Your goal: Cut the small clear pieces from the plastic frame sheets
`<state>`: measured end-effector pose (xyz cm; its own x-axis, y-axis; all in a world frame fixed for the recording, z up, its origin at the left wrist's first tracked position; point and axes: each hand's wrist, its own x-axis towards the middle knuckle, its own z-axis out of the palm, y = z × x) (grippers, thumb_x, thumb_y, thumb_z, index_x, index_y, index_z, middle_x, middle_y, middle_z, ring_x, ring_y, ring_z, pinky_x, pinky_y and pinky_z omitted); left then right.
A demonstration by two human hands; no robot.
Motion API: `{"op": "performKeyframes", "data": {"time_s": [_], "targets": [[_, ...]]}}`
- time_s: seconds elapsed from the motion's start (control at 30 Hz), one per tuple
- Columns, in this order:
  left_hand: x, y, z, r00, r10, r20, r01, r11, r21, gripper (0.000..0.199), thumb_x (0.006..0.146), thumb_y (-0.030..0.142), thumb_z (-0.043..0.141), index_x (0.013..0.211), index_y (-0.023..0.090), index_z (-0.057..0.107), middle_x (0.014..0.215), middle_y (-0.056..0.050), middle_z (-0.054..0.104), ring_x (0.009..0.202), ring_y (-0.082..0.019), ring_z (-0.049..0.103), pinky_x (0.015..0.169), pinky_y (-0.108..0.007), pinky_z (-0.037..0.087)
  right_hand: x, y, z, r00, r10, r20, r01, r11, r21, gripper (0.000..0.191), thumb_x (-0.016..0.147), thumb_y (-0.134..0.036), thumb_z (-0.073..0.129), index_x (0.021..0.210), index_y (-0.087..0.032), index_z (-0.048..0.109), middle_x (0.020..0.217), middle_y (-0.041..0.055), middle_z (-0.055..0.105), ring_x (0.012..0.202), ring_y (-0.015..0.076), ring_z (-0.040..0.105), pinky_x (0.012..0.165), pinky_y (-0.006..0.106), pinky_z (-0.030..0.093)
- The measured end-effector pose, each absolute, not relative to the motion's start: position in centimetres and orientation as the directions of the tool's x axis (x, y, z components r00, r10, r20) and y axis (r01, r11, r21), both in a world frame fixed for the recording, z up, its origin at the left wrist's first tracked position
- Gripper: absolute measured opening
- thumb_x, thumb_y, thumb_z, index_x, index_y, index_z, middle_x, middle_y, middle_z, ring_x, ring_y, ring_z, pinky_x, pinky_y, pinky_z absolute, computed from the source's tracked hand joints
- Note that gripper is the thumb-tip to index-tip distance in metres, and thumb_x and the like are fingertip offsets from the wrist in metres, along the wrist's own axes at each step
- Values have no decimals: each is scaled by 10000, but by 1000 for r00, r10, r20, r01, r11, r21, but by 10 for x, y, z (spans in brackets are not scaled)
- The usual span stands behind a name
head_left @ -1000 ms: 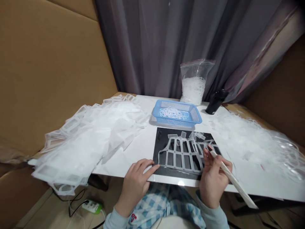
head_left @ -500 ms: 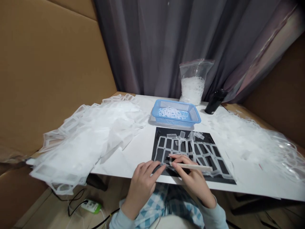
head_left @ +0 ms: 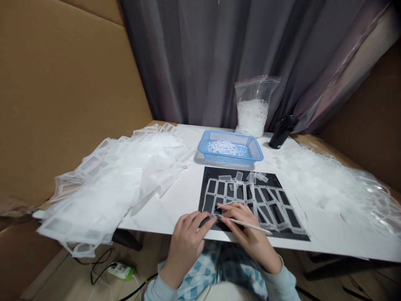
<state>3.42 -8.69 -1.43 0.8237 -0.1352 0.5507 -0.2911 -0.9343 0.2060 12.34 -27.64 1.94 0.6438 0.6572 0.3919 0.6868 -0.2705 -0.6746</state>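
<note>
My right hand (head_left: 242, 221) grips a slim white stick-like tool (head_left: 250, 225), its far end slanting down to the right. The near tip is at the front edge of a translucent plastic sheet of rectangular frames (head_left: 221, 189); my fingers partly hide that spot. My left hand (head_left: 188, 236) lies at the sheet's front left corner, fingers stretched out and thumb tip close to the tool's tip. Under the frames is a black mat (head_left: 206, 173). Several small clear rectangular pieces (head_left: 260, 177) lie loose along its back. A second frame sheet (head_left: 283, 209) overlaps at the right.
A blue basket (head_left: 203, 146) holding thin white frames stands behind the mat. Behind it are a zip bag (head_left: 252, 115) of white strips and a black bottle (head_left: 282, 133). Frame sheets (head_left: 103, 188) pile up left; clear plastic scraps (head_left: 338, 188) heap right. Cardboard walls flank the table.
My right hand has shifted slightly left, towards my left thumb. The white tool has swung so its far end points lower. My left hand stays almost in place.
</note>
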Motion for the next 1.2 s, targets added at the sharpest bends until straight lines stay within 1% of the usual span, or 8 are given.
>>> {"op": "performKeyframes", "data": {"time_s": [0.2, 0.6, 0.73, 0.83, 0.9, 1.0, 1.1, 1.2], "targets": [[35, -88, -14, 825, -114, 553, -278, -934, 223, 640, 664, -28, 469, 1209, 261, 639, 1173, -2, 640, 1066, -193, 535, 919, -345, 377, 121, -271, 15, 554, 692, 463, 819, -353, -453, 173, 1031, -187, 427, 946, -200, 577, 1094, 82, 674, 944, 247, 569, 796, 413, 457], [35, -89, -13, 828, -108, 550, -284, -927, 246, 639, 671, -25, 467, 1220, 258, 633, 1177, 4, 645, 1047, -197, 530, 904, -353, 369, 122, -267, 7, 581, 655, 483, 808, -395, -437, 189, 1038, -203, 407, 1048, -201, 596, 1121, 95, 670, 956, 259, 581, 787, 421, 469], [34, -89, -11, 832, -105, 545, -287, -922, 260, 649, 668, -32, 451, 1217, 261, 634, 1173, 0, 649, 1038, -205, 530, 903, -361, 364, 121, -269, 7, 724, 451, 521, 689, -448, -570, 225, 1047, -223, 377, 1121, -199, 588, 1140, 116, 660, 1005, 260, 610, 839, 420, 494], [34, -89, -12, 829, -101, 550, -289, -919, 268, 652, 672, -36, 445, 1220, 264, 633, 1169, -1, 648, 1035, -210, 526, 900, -364, 359, 118, -272, 9, 843, 186, 505, 534, -407, -741, 232, 1035, -304, 427, 1131, -194, 609, 1134, 117, 660, 1028, 251, 634, 880, 395, 513], [34, -89, -13, 826, -98, 555, -292, -917, 272, 652, 674, -37, 443, 1217, 268, 633, 1166, 1, 647, 1032, -212, 524, 898, -365, 357, 118, -275, 11, 873, -99, 478, 435, -288, -853, 209, 1013, -346, 483, 1061, -189, 613, 1117, 109, 663, 1005, 244, 652, 909, 404, 516], [33, -89, -14, 827, -92, 555, -289, -916, 279, 663, 672, -43, 441, 1225, 274, 625, 1178, 6, 641, 1034, -214, 521, 906, -366, 353, 124, -282, 12, 828, -454, 330, 410, 88, -908, 169, 980, -363, 556, 945, -206, 506, 1059, 70, 680, 948, 200, 683, 957, 413, 512], [33, -89, -14, 826, -85, 557, -286, -915, 284, 667, 660, -49, 439, 1214, 275, 624, 1171, 6, 640, 1033, -216, 523, 910, -366, 350, 134, -289, 11, 843, -509, 174, 397, 372, -839, 204, 960, -363, 591, 956, -233, 433, 1022, 37, 696, 963, 157, 692, 995, 369, 498], [33, -89, -14, 817, -79, 571, -287, -914, 286, 615, 661, -48, 433, 1165, 248, 627, 1139, -10, 644, 1025, -218, 533, 903, -363, 354, 136, -293, 9, 875, -459, 155, 356, 393, -848, 220, 943, -387, 610, 962, -226, 462, 1072, 57, 696, 993, 178, 690, 983, 374, 504]]}}
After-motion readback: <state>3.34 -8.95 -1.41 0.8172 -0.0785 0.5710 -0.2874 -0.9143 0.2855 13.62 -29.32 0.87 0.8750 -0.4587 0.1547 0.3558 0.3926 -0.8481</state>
